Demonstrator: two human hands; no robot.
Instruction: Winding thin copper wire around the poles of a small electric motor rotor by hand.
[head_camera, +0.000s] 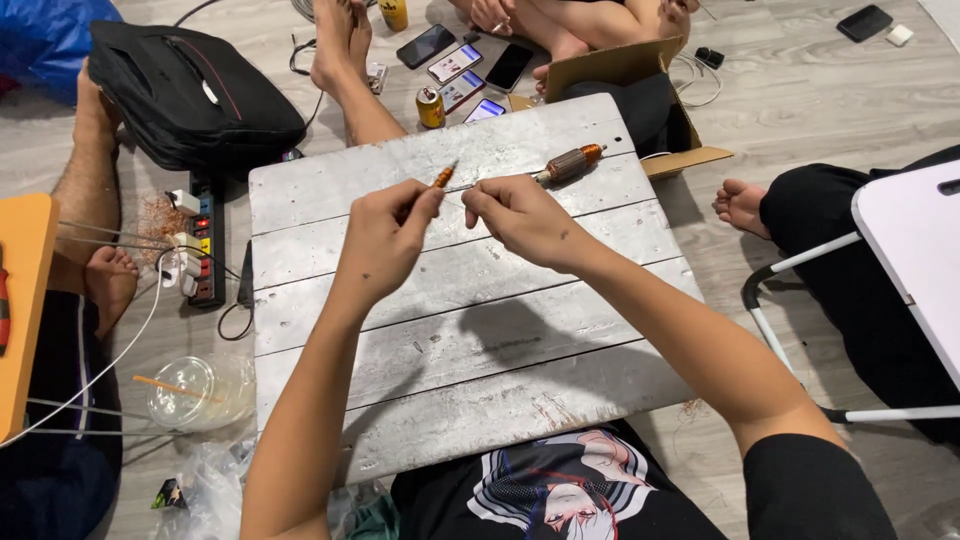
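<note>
My left hand (388, 238) pinches a small orange-tipped tool (443, 177) above a grey wooden board (470, 330). Close to its right, my right hand (515, 215) holds a thin wire between its fingertips. The wire runs up and right to a motor armature (568, 164) wound with copper, which lies on the far part of the board. Both hands hover over the board's upper middle, fingers nearly touching.
Other people's bare legs and feet surround the board. A black bag (190, 95) and a power strip (203, 250) lie at the left, a clear plastic cup (195, 392) lower left. Phones (470, 65), a can (430, 107) and a cardboard box (630, 95) sit beyond; a white folding chair (905, 260) at right.
</note>
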